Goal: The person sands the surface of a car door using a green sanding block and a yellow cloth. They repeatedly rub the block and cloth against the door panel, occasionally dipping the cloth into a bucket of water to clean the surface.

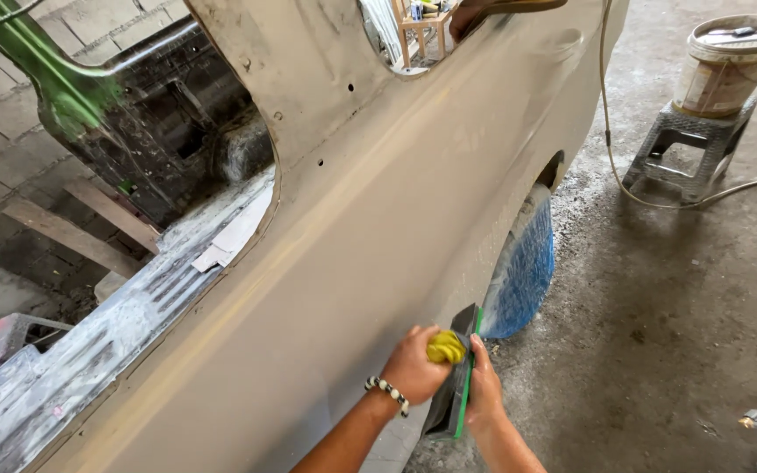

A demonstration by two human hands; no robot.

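My left hand (412, 365), with a black-and-white bead bracelet on its wrist, presses a crumpled yellow sponge (446, 348) against the lower side of a grey primed car body panel (370, 219). Right beside it, my right hand (484, 385) holds a long dark sanding block with a green edge (456, 377) flat against the same panel. Both hands work low on the panel, just ahead of the rear wheel arch. A wheel covered in blue plastic (523, 271) sits in that arch.
The open door gap shows a bare sill (133, 307) and a green pillar (54, 79). A bucket (729, 61) stands on a grey plastic stool (689, 149) at the upper right. A hose (611, 131) runs across the concrete floor.
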